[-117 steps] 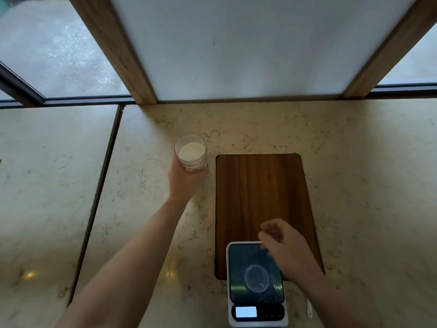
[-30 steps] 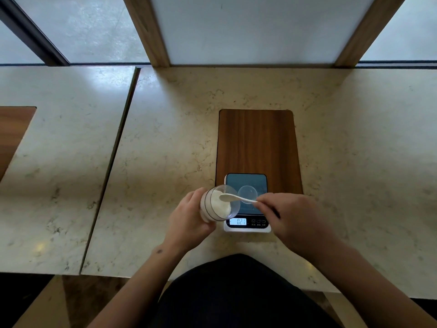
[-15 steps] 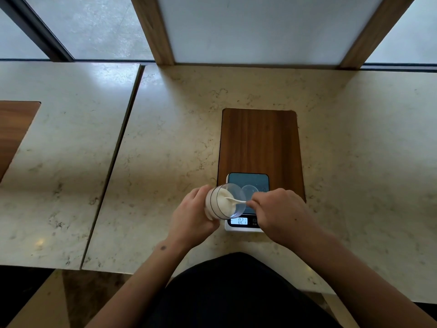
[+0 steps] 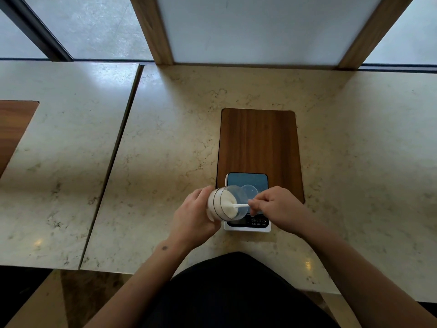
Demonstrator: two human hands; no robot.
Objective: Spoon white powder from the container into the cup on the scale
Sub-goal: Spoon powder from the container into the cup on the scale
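My right hand (image 4: 275,207) pinches the small white plastic spoon (image 4: 238,206), its bowl buried in powder. My left hand (image 4: 192,215) grips the clear round container (image 4: 224,205), tipped toward the clear cup (image 4: 249,191) on the digital scale (image 4: 247,227), shortening the carry.

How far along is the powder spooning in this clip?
Set up: the clear cup stands on the scale, and no powder shows in it. In hand: the left hand holds the container tilted toward the cup, while the right hand digs the white spoon into the powder. Left: carrying a spoonful over and tipping it in.
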